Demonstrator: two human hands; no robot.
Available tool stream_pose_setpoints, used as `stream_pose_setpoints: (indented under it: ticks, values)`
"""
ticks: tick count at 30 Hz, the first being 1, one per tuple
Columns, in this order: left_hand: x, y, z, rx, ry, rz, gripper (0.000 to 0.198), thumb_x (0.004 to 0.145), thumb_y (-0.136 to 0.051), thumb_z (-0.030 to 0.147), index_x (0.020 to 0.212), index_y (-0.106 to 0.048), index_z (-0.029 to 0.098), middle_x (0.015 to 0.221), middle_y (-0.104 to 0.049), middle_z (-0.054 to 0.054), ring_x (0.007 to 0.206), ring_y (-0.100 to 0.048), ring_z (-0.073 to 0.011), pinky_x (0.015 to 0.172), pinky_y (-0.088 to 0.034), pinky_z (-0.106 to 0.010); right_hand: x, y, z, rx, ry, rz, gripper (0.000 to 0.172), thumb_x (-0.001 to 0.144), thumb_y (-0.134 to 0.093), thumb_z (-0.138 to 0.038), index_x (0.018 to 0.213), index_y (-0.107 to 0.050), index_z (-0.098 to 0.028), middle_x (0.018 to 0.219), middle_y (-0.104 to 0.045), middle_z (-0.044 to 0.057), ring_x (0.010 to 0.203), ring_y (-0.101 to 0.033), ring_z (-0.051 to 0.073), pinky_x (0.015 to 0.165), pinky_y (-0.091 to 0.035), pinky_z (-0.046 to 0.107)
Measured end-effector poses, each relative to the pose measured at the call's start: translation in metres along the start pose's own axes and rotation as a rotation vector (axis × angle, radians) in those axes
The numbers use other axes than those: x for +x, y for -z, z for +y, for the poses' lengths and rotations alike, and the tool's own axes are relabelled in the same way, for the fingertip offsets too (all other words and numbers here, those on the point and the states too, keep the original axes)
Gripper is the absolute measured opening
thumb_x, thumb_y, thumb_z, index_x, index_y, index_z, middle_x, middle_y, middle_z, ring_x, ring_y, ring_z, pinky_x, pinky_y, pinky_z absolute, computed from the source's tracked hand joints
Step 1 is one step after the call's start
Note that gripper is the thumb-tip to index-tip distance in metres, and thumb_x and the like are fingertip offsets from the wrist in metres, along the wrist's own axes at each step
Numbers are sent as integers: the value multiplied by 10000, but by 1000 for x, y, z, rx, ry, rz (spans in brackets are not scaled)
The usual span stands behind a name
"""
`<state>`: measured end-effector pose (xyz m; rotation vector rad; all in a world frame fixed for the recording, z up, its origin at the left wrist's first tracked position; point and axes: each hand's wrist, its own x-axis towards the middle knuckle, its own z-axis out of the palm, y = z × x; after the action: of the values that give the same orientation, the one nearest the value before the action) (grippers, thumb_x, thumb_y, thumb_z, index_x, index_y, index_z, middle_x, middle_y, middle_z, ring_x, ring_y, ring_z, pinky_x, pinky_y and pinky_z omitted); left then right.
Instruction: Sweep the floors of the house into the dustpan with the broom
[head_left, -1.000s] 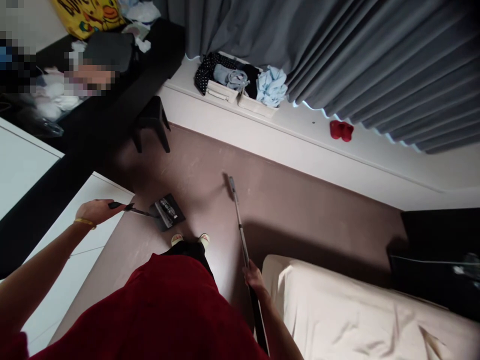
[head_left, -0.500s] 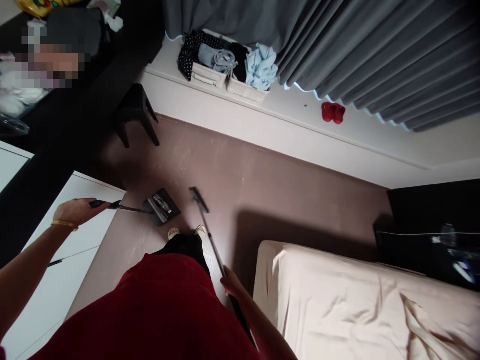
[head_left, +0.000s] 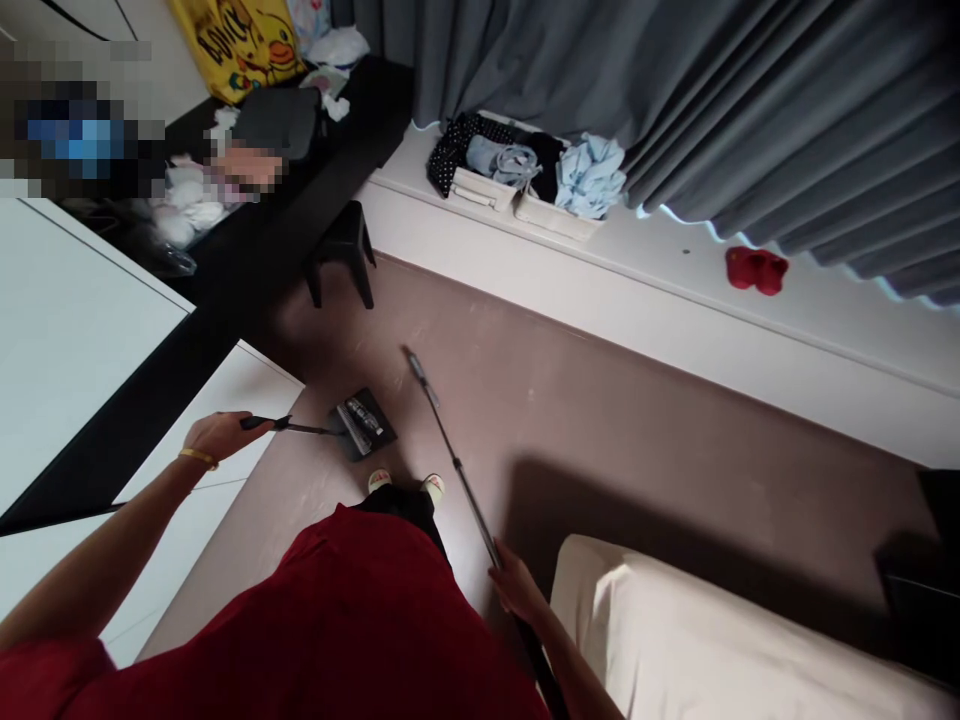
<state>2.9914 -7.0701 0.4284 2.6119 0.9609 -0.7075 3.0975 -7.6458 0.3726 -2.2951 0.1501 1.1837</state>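
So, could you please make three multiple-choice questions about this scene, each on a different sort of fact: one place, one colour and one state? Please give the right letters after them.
1. Where does the dustpan lie?
A. On the bed
B. On the floor
C. In the basket

2. What colour is the curtain?
A. Yellow
B. Red
C. Grey

3. What is the right hand doing?
A. Gripping a pole
B. Resting on the bed
C. Holding the dustpan

Answers:
1. B, because it sits on the brown floor.
2. C, because its long folds are grey.
3. A, because the fingers close around the lower part of the pole.
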Motion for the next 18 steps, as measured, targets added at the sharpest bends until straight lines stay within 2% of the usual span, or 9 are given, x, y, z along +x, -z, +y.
stream_pose_setpoints:
  ticks: [2,6,8,10,13,16,18]
  values:
    - [-5,-7,-9,-32,50,12,739,742,-267,806,865,-688,211,736,-678,-62,718,-606,-216,594,-367,-265,28,14,-24,-24,38,8,620,751,-420,-93,1369,-391,-49,460,-413,-84,364,-422,80,363,-316,164]
    - [-12,-13,-16,-76,105,38,711,729,-305,793,872,-711,227,795,-704,-73,756,-632,-239,590,-388,-275,93,34,-80,-126,56,75,408,770,-433,-78,1168,-521,-96,514,-435,-64,406,-449,77,407,-346,167]
    - [-15,-9,-12,-86,124,51,707,729,-306,790,873,-717,233,823,-714,-71,774,-637,-242,603,-399,-278,119,33,-107,-200,32,80,345,767,-422,-68,1088,-543,-100,538,-439,-51,418,-457,83,420,-352,178]
    - [-15,-4,-6,-95,147,48,719,725,-292,801,880,-717,242,852,-720,-66,791,-643,-245,616,-410,-280,134,22,-128,-294,25,68,355,751,-424,-46,1084,-541,-90,579,-468,-27,462,-490,93,452,-367,184]
    - [-10,4,2,-117,190,26,749,718,-265,816,926,-717,256,897,-727,-66,821,-652,-251,638,-427,-282,127,-7,-137,-394,51,29,446,688,-453,17,1117,-539,-68,681,-542,29,585,-554,115,513,-388,184]
    - [-7,5,6,-135,217,16,766,720,-242,813,946,-725,263,892,-729,-69,835,-652,-260,666,-440,-294,91,-32,-117,-435,74,-75,467,651,-459,29,1085,-580,-93,798,-594,72,600,-574,132,492,-387,208]
    - [-8,3,6,-155,221,13,775,716,-233,817,933,-729,262,893,-728,-72,830,-649,-264,674,-443,-305,63,-41,-96,-424,82,-142,426,638,-468,5,1005,-627,-141,802,-614,54,569,-571,138,466,-388,222]
